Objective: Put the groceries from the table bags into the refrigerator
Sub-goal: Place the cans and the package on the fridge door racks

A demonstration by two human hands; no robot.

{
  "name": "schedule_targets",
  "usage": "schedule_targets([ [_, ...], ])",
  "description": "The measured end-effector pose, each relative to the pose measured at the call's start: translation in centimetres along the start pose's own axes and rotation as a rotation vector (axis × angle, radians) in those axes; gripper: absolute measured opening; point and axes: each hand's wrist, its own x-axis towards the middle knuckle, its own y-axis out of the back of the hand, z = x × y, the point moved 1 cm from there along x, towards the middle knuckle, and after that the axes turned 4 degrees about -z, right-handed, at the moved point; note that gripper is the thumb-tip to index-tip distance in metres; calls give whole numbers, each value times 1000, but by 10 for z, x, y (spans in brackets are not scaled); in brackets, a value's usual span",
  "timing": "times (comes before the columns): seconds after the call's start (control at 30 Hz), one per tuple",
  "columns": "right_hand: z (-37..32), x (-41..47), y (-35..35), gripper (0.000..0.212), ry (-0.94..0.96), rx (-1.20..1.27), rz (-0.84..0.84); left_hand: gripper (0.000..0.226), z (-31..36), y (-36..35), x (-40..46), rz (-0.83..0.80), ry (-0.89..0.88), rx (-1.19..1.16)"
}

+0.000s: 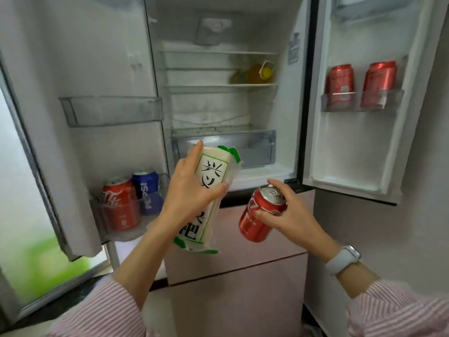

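Note:
My left hand (pixel 192 188) grips a long white packet with green edges and black characters (pixel 213 171), held tilted in front of the open refrigerator (pixel 286 105). My right hand (pixel 291 215) holds a red cola can (pixel 257 217) by its top end, tilted, below and right of the packet. Both doors stand open. The packet's upper end is level with the clear drawer (pixel 257 144) at the bottom of the fridge compartment.
The left door bin (pixel 116 215) holds a red can (pixel 119 203) and a blue Pepsi can (pixel 148 188). The right door bin (pixel 359 100) holds two red cans. A yellow-capped bottle (pixel 260 72) lies on a wire shelf. Pink drawer fronts (pixel 238 276) sit below.

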Motion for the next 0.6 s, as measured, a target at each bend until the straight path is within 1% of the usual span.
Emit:
schedule_targets([
  [0.13,-25,89,19,64,202,98,-1,94,16,32,59,219,-90,110],
  [0.27,-62,172,27,55,410,265,86,96,33,68,96,487,-163,216],
  [0.33,-84,209,24,54,501,352,88,96,42,86,106,611,-173,267],
  [0.4,-108,240,19,55,572,471,73,95,51,103,111,723,-143,318],
  [0.5,-148,273,6,54,632,607,-29,94,60,121,110,851,-48,390],
  [0.6,-182,299,-14,58,696,569,-171,94,63,129,103,909,48,446],
])
